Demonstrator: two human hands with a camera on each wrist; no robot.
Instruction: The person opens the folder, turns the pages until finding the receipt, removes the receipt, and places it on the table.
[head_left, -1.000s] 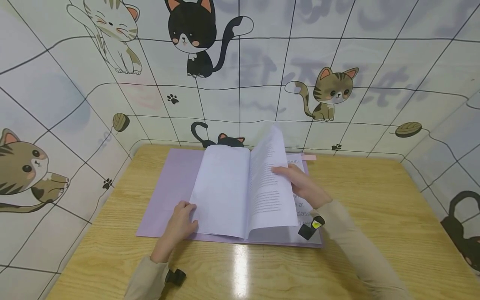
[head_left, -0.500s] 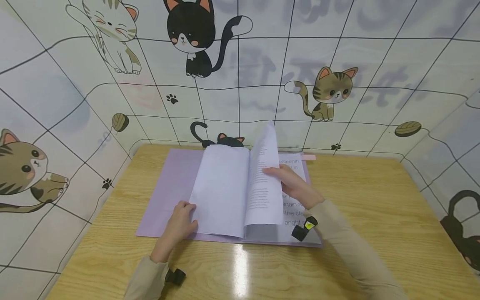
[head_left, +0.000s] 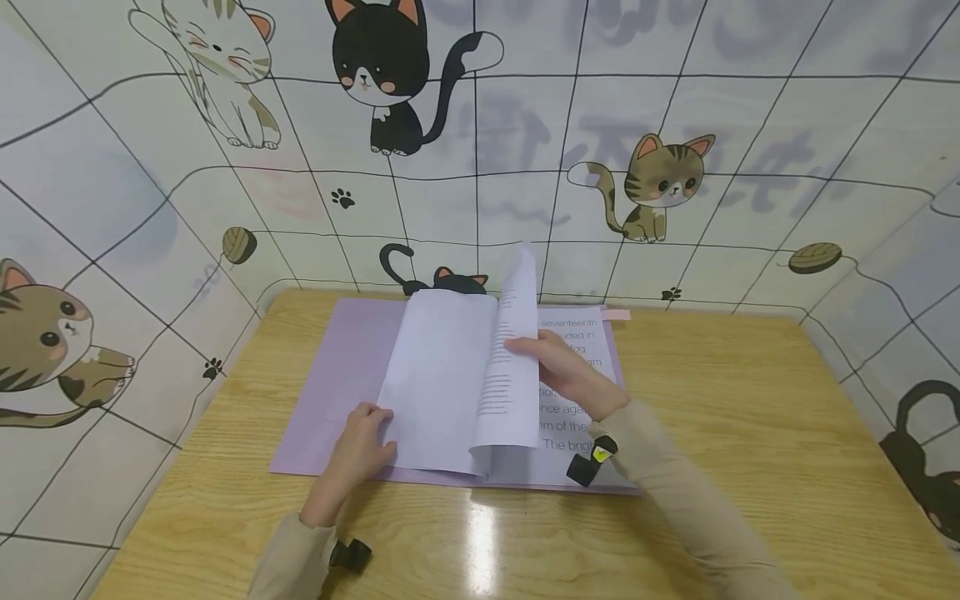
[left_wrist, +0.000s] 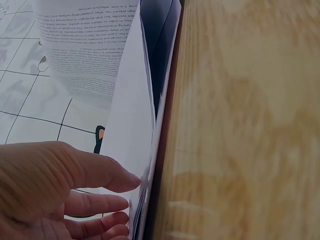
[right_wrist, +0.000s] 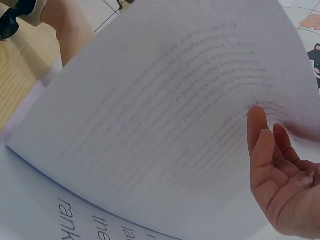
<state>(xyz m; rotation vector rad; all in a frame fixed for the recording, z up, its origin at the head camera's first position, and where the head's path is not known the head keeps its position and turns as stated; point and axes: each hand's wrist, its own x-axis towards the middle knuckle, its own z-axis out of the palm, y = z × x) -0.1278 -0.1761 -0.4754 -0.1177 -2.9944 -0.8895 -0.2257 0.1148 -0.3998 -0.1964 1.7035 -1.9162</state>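
A purple folder [head_left: 337, 367] lies open on the table, with a stack of white printed pages inside. My right hand [head_left: 566, 367] pinches a printed page [head_left: 517, 400] near its outer edge and holds it upright, curving to the left. In the right wrist view the fingers [right_wrist: 265, 150] lie against the back of this page, and its print shows through. Under it, a sheet with large print [head_left: 566, 425] is uncovered. My left hand [head_left: 360, 442] rests at the lower left edge of the blank left page [head_left: 442, 375], its thumb [left_wrist: 117, 175] touching the paper near the edge.
The wooden table [head_left: 735, 417] extends around the folder. A pink tab [head_left: 617, 315] sticks out at the folder's upper right. Behind and at both sides stands a white gridded backdrop [head_left: 510, 208] with printed cats. Each wrist wears a small black device [head_left: 351, 556].
My right hand has moved left with the pinched page, which now stands more upright and curls over. More of the large-print sheet shows beneath. The left hand has stayed in place.
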